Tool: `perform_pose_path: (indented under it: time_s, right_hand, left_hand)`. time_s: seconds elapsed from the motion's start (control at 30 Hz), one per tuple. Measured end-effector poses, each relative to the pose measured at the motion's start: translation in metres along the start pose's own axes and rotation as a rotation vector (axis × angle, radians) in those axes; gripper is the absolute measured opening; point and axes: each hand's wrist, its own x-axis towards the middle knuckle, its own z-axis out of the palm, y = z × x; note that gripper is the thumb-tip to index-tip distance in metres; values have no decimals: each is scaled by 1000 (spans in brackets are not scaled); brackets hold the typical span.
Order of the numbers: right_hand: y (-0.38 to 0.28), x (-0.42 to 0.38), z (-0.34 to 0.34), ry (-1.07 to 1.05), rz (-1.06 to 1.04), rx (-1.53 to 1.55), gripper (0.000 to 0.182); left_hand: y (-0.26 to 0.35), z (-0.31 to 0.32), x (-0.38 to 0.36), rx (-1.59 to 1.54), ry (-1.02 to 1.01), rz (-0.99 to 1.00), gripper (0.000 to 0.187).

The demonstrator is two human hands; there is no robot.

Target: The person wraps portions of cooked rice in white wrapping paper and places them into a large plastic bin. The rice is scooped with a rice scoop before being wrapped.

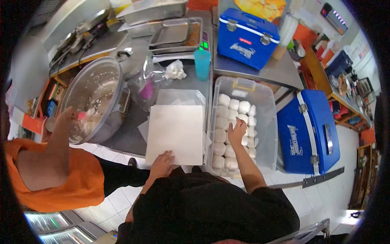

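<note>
A stack of square white sheets [175,134] lies on the table edge in front of me. My left hand [162,163] rests on its near edge, fingers laid out over the top sheet. To the right stands a clear plastic bin [266,122] with rows of rounded white balls [219,136], perhaps dough or wrapped buns; several sit side by side along its left part. My right hand [238,131] reaches into the bin, just over or touching the balls, thumb and fingers apart. Whether a fingertip presses on a ball is hard to make out.
At left, a person in an orange top [77,179] reaches into a large metal bowl [115,73] with white residue. Behind the sheets are a plastic bag [138,87], crumpled paper [175,70], a turquoise cup [202,65] and metal trays [172,32]. Blue cooler boxes [248,38] stand behind and right.
</note>
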Motion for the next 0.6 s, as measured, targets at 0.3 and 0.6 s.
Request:
perform_pose_path:
  time_s: [0.3, 0.6]
  right_hand:
    - [-124, -110, 8, -855, -990, -26, 19]
    - [-139, -100, 16, -840, -900, -87, 18]
  left_hand:
    - [-10, -3, 18, -77, -19, 26, 17]
    - [-11, 6, 27, -126, 162, 40, 12]
